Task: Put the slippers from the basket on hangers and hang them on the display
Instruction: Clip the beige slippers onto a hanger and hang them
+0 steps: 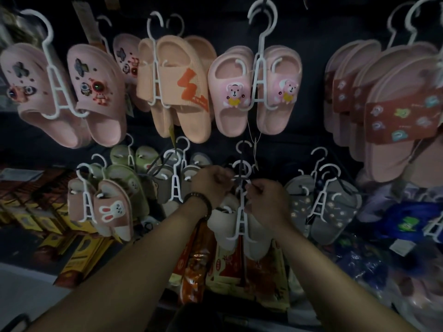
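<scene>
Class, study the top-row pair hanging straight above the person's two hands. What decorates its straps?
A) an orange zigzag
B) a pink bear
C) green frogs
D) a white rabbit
B: the pink slippers above the left hand and right hand, which grip the white hanger, each carry a pink bear on the strap.

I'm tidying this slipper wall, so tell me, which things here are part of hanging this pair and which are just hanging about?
In the job: left hand, right hand, the white hanger both grip, pale slippers on it.
Just about: pink bear slippers, orange slippers, bunny slippers, grey slippers, red packets below.
</scene>
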